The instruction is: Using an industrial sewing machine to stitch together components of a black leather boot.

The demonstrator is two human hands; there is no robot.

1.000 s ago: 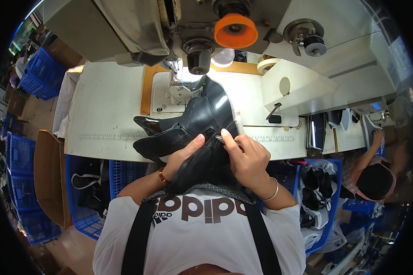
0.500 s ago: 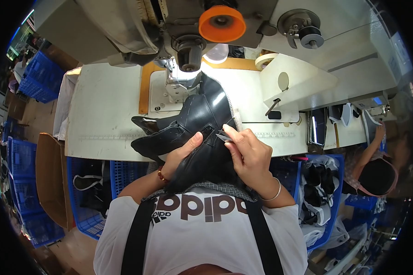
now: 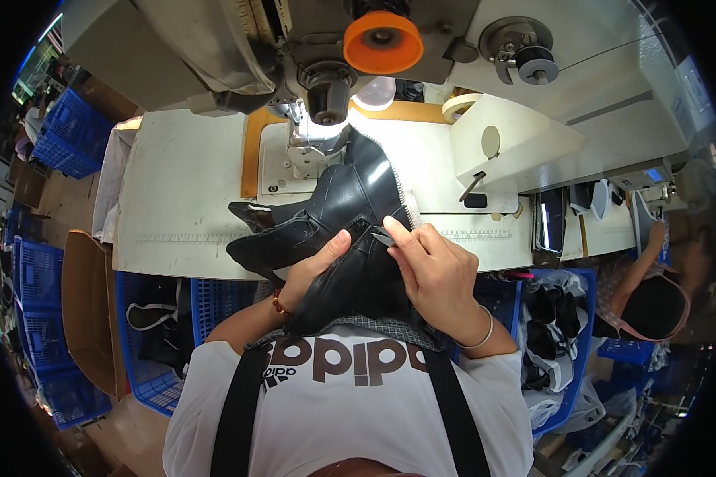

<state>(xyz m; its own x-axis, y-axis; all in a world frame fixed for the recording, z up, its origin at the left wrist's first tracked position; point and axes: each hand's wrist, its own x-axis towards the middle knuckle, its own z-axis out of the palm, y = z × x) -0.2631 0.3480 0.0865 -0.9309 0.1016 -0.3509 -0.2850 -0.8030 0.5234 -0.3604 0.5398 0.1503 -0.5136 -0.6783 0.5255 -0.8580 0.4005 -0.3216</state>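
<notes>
Blue baskets flank the hands; black material partly hides a ruler.

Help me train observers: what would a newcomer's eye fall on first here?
Probably the bright orange cup at the top centre, on the sewing machine. Next, the glossy black piece mid-picture, gripped by the left hand, with the right hand holding a small pointed metal tool over it. Then the blue baskets on both sides of the person.
</notes>
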